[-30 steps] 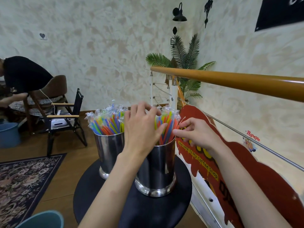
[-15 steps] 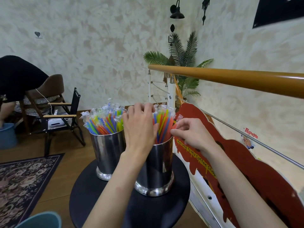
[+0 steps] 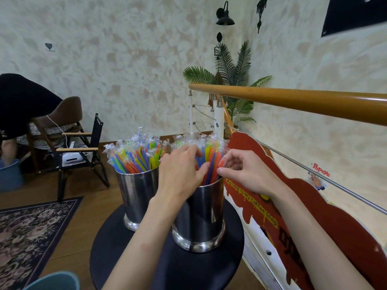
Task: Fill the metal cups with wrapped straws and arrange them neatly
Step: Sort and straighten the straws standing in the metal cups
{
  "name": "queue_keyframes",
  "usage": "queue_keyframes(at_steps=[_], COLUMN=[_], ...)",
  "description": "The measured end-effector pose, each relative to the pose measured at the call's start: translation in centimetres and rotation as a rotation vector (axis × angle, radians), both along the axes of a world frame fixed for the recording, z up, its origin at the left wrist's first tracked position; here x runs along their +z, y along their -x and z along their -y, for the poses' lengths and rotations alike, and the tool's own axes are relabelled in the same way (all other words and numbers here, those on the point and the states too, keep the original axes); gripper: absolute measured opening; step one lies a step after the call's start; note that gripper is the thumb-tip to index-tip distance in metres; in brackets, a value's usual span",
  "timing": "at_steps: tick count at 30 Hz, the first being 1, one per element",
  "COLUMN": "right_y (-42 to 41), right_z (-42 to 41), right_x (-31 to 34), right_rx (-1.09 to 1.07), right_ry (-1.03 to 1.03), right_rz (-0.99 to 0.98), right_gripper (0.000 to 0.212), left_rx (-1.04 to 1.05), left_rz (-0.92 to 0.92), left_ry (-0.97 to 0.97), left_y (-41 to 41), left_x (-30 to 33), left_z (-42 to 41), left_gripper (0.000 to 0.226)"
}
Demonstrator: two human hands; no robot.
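Observation:
Two shiny metal cups stand on a small round black table (image 3: 134, 248). The left cup (image 3: 136, 197) is packed with colourful wrapped straws (image 3: 134, 158) that fan out above its rim. The right cup (image 3: 201, 216), nearer to me, holds another bunch of wrapped straws (image 3: 211, 151). My left hand (image 3: 180, 172) lies over the near left side of that bunch, fingers curled into the straws. My right hand (image 3: 247, 172) pinches straws at the cup's right rim with thumb and fingertips. The hands hide much of the bunch.
A red painted sign board (image 3: 314, 216) and a wooden handrail (image 3: 293, 101) run close along the right. A folding chair (image 3: 83, 149) and a seated person (image 3: 18, 105) are at the left, with a patterned rug (image 3: 31, 231) and a blue bin rim (image 3: 54, 281) below.
My left hand has shifted left and lower on the right cup's bunch, uncovering more straw tops. The right hand has moved in closer to the rim. The view has tilted slightly.

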State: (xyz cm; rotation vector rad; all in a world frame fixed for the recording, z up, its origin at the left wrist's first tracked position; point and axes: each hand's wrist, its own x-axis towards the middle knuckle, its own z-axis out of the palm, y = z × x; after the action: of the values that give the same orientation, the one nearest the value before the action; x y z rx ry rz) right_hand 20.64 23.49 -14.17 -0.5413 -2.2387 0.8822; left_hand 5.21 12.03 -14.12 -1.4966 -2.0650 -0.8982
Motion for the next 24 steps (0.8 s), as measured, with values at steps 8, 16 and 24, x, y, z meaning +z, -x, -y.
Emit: queue_keyframes(at_steps=[8,16,24], right_y=[-0.6,-0.1,0.5], right_z=[-0.1,0.8,1.2], right_x=[0.3,0.5,0.3], right_rx=[0.025,0.011,-0.06], right_ry=[0.015,0.081,0.107], right_rz=[0.019,-0.002,-0.023], right_gripper=[0.01,0.013,0.011], left_rx=[-0.024,-0.009,0.041], left_rz=[0.061,0.051,0.138], left_ry=[0.023,0.032,0.029], left_y=[0.3,0.2,-0.1], left_x=[0.4,0.6,0.3], left_z=[-1.0,-1.6,-1.7], left_gripper=[0.034,0.028,0.012])
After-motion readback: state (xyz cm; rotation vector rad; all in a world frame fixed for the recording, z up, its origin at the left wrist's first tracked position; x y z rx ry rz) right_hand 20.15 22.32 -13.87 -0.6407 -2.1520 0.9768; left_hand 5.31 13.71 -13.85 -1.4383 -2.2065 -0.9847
